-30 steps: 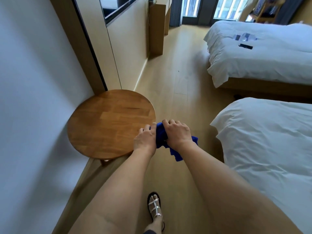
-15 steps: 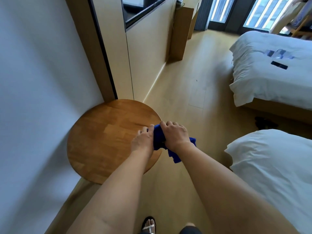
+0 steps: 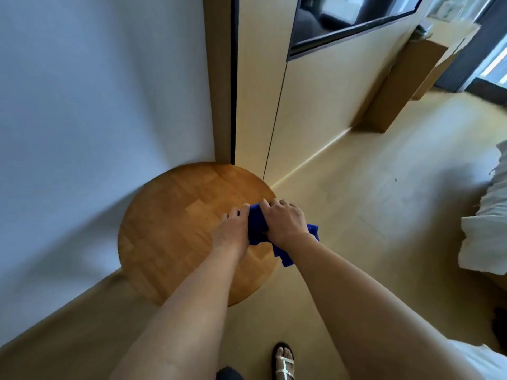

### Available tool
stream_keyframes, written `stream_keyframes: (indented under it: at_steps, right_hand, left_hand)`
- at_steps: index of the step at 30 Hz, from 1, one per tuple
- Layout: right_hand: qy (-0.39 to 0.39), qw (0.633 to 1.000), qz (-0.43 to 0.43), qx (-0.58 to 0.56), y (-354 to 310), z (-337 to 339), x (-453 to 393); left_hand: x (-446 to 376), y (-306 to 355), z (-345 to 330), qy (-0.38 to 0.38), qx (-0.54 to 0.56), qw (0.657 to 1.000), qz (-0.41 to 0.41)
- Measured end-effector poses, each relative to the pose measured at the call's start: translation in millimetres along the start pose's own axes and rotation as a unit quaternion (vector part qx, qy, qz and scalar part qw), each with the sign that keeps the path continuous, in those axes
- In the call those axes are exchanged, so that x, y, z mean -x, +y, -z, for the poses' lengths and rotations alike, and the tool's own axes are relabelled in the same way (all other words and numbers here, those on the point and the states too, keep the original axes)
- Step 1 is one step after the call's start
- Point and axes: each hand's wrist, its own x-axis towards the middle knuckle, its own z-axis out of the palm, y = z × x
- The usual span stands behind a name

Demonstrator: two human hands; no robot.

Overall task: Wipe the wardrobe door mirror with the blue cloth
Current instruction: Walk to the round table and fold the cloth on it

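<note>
Above the round wooden table, I hold the blue cloth bunched between both hands: my left hand grips one side, my right hand curls over the other, a corner dangling beyond the table's edge.

Most of the blue cloth is buried between the left hand and the right hand, with only a strip between them and a corner hanging below the right wrist showing. Both sets of fingers curl under out of sight. The near edge of the round desk vanishes beneath the forearms. The white bedding is cut off at the right edge and blurred. The dark framed panel runs off the top.
</note>
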Motion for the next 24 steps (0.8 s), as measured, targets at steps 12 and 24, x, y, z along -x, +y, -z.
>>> stream_keyframes:
  at_steps: [12,24]
  right_hand:
    - [0.010,0.983,0.182,-0.019,5.7,-9.0,-46.2]
    - [-0.024,0.969,0.246,0.005,-49.6,-34.0,-111.2]
  left_hand:
    - [-9.1,-2.9,-8.6,0.062,-0.013,0.984,0.165]
    - [-34.5,-73.6,-9.8,0.059,0.038,0.976,0.208]
